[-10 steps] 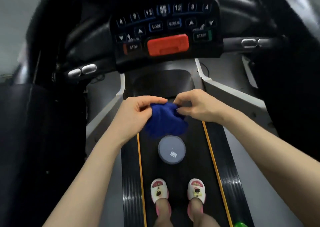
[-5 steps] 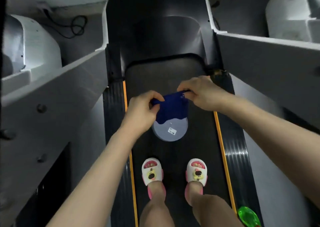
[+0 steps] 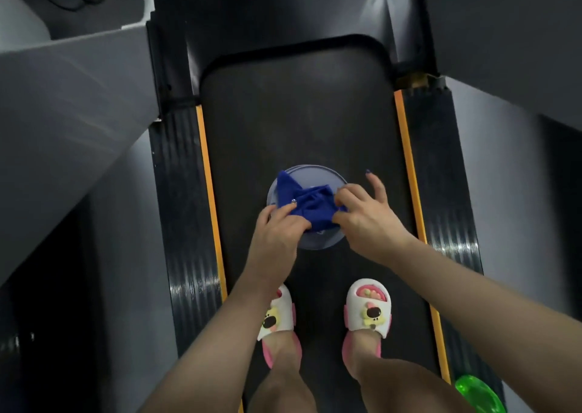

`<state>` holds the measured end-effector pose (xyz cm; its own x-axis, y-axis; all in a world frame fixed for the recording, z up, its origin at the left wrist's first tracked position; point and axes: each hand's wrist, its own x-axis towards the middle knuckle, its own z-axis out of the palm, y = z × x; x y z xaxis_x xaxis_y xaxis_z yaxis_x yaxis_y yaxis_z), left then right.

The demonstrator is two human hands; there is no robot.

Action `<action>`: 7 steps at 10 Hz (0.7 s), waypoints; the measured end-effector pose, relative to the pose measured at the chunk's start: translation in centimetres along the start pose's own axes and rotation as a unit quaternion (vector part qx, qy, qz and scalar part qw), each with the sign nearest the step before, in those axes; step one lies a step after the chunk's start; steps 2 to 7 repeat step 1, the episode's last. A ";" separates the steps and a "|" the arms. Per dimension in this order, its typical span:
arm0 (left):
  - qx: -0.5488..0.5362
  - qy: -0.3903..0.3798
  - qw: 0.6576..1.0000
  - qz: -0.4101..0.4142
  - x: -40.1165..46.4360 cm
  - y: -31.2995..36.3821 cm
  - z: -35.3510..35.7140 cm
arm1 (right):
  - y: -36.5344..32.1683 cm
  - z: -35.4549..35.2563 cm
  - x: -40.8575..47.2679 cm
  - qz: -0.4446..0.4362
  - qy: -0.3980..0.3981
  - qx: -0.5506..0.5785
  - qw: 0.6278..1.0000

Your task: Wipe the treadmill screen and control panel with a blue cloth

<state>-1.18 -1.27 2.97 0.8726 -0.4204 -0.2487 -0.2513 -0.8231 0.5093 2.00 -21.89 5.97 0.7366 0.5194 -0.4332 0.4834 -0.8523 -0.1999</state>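
1. The treadmill belt (image 3: 293, 123) is seen from above, a dark deck filling the middle of the view from 12 o'clock down to 6 o'clock, edged by an orange stripe (image 3: 209, 173) on each side and ribbed black side rails (image 3: 179, 211) beyond them.
2. Grey frame uprights (image 3: 72, 97) are seen slanting in at 10 o'clock and 2 o'clock; the screen and control panel are not caught in this view.
3. Two bare legs and white cartoon slippers (image 3: 368, 310) are planted on the belt at 6 o'clock, toes pointed toward 12.
4. A round grey-lidded container (image 3: 318, 175) is sat on the belt at the centre, just ahead of the slippers.
5. The blue cloth (image 3: 310, 206) is bunched over that container, one corner sticking up toward 11 o'clock.
6. The left hand (image 3: 277, 233) is closed on the cloth's 7 o'clock edge, fabric pinched between thumb and fingers.
7. The right hand (image 3: 365, 214) is clamped on the cloth's 3 o'clock edge by thumb and forefinger, the remaining fingers spread loosely toward 1 o'clock.
8. A bright green object (image 3: 478, 393) is glimpsed at 5 o'clock on the right side rail, cut off by the frame; what it is cannot be told.
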 end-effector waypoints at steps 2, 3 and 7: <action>-0.001 -0.006 1.000 0.004 -0.4 0.5 0.1 | -0.1 0.3 -0.3 0.014 -0.003 0.006 1.000; -0.001 -0.006 1.000 0.004 -0.4 0.5 0.1 | -0.1 0.3 -0.3 0.014 -0.003 0.006 1.000; -0.001 -0.006 1.000 0.004 -0.4 0.5 0.1 | -0.1 0.3 -0.3 0.014 -0.003 0.006 1.000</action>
